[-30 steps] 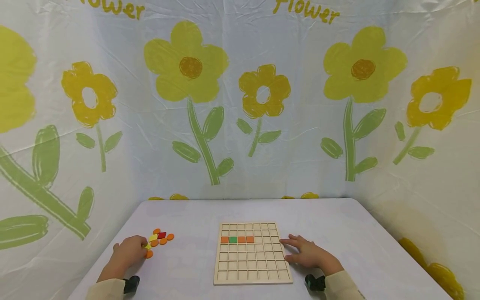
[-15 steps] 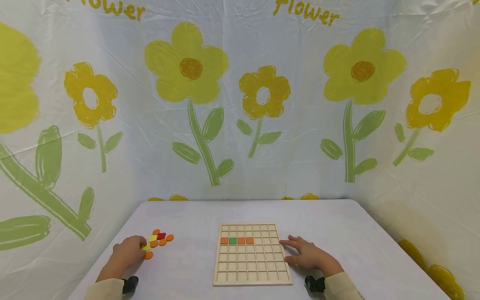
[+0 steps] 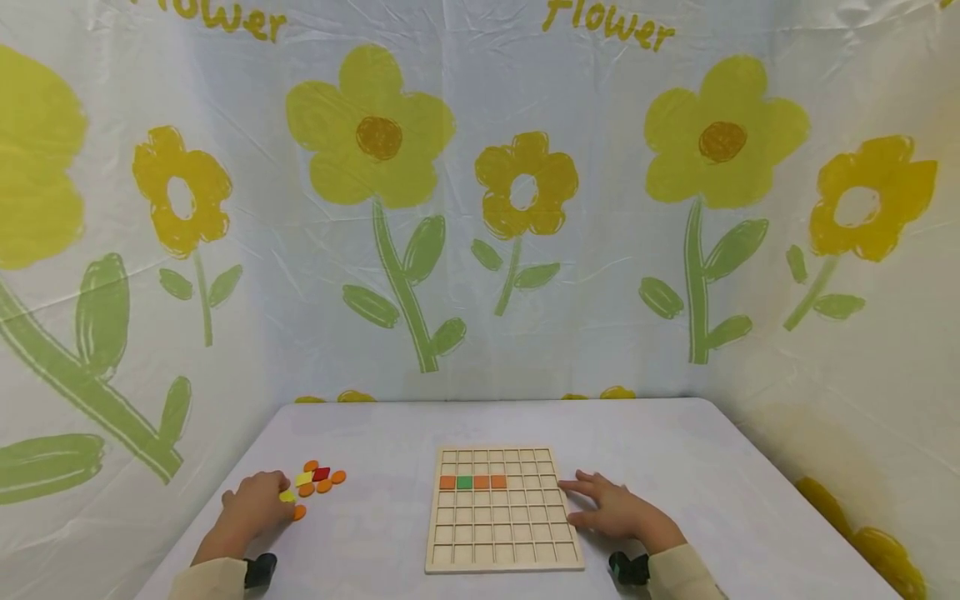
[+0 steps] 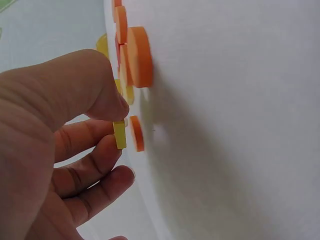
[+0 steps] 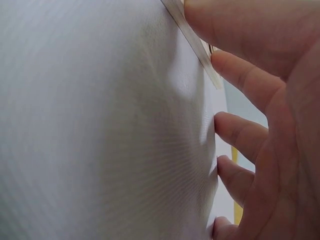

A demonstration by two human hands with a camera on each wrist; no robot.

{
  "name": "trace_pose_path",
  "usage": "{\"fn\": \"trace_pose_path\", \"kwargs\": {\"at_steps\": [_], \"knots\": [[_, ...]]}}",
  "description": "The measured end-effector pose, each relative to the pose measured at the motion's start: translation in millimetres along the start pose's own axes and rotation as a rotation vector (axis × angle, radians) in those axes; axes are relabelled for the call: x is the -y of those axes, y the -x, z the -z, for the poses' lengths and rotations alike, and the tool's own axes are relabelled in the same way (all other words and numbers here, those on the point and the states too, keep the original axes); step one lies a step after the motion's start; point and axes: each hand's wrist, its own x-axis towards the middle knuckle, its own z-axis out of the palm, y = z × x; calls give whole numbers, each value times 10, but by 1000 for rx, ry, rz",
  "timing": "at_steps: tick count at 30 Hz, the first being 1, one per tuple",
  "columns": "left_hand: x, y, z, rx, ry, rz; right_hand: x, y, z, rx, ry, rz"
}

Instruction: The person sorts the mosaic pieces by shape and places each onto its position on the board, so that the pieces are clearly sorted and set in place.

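My left hand (image 3: 255,504) is at the left of the table, and its thumb and fingers pinch a small yellow tile (image 4: 119,134) by the edge. Close to the fingertips are an orange disc (image 3: 299,512) and a group of pieces: a second yellow tile (image 3: 303,479), a red tile (image 3: 322,473) and several more orange discs. The wooden grid board (image 3: 504,529) lies mid-table, with three orange squares and one green square (image 3: 465,482) in a row toward its far left. At the board's right edge, my right hand (image 3: 615,508) rests with fingers spread, the thumb and forefinger at the rim.
The white table (image 3: 375,533) runs back to a flower-printed cloth (image 3: 502,350) that stands behind and on both sides. Dark camera straps (image 3: 630,567) sit at both wrists.
My left hand has shifted very slightly left, with the yellow tile at its fingertips. The right hand, the board and its squares look unmoved.
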Motion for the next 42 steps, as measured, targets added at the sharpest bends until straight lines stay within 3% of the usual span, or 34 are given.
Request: {"fn": "trace_pose_path", "kwargs": {"at_steps": [5,11,21,30,42], "knots": [[-49,-15,46,-14,3,-15,11,3,16,-4,-1,-6],[-218,19,83,-34,-10,-51,-7,-5,-5,8,-15,-16],[-516,42,73,-144,-29,-194,-4,-5,-8,1,-5,-9],[-737,76,9,-192,-36,-265,33,20,-8,0,-18,16],[-1111,38,-148,-134,-28,-277,30,32,16,-10,-11,4]]}}
